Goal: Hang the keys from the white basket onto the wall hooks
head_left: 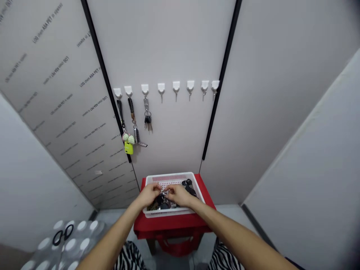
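**Both hands down in the key basket**

Heap of dark key fobs (165, 201) sits inside a white slotted plastic basket (171, 177) on a red table (171, 228). My left hand (149, 195) and right hand (178, 195) meet over it, fingertips close; can't tell if they're gripping anything. White stick-on wall hooks (176, 87) sit beyond.

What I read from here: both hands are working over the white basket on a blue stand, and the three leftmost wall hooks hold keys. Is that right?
No: the head view shows the stand is red, not blue. The rest holds: the left hand and right hand are over the white basket, and the three leftmost wall hooks hold keys.
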A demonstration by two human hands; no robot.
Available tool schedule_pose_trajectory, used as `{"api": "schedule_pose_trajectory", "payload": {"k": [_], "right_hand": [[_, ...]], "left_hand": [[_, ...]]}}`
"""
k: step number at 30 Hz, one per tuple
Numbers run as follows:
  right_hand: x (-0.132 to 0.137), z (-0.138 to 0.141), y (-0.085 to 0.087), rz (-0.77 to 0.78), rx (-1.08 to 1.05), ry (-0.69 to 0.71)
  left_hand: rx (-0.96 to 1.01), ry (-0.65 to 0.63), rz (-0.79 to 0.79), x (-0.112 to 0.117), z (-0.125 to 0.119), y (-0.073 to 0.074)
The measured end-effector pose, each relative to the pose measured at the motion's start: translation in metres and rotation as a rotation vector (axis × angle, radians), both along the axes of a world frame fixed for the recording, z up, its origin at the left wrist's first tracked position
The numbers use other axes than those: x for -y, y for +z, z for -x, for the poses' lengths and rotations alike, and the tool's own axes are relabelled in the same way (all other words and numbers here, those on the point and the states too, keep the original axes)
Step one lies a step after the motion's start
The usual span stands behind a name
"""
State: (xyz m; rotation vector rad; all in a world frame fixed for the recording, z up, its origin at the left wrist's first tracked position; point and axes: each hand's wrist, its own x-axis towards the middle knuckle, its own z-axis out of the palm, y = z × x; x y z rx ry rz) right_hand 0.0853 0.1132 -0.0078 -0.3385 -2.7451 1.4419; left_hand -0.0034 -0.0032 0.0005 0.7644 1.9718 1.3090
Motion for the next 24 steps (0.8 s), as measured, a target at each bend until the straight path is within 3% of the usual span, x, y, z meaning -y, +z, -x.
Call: {"api": "schedule_pose_trajectory", "payload": {"k": [3, 5, 7, 9, 13, 16, 20, 24], "right_hand": [[-0.002, 0.001, -0.003, -0.061, 0.016, 0.049], [-0.001, 0.002, -0.006, -0.055, 0.022, 0.081], [0.000, 0.003, -0.008, -0.021, 0.000, 0.051], [0.000, 0.003, -0.008, 0.080, -0.047, -0.022], [-0.004, 0.002, 0.000, 0.431, -0.198, -0.228], [-0.005, 0.002, 0.011, 0.618, -0.332, -0.280], [-0.003, 0.003, 0.024, 0.646, -0.437, -0.293], [-0.002, 0.003, 0.028, 0.556, -0.472, -0.272]], "left_hand": [[-0.229, -0.199, 0.142, 0.004, -0.001, -0.007], [-0.323, -0.223, 0.193, 0.004, -0.003, -0.008], [-0.313, -0.196, 0.183, 0.002, -0.004, -0.008], [-0.153, -0.147, 0.123, 0.001, -0.003, -0.006], [0.144, 0.003, -0.026, 0.002, -0.001, 0.003], [0.233, -0.006, -0.130, 0.000, -0.005, 0.015], [0.206, -0.016, -0.276, -0.009, -0.011, 0.029], [0.025, 0.078, -0.206, -0.015, -0.006, 0.035]]}}
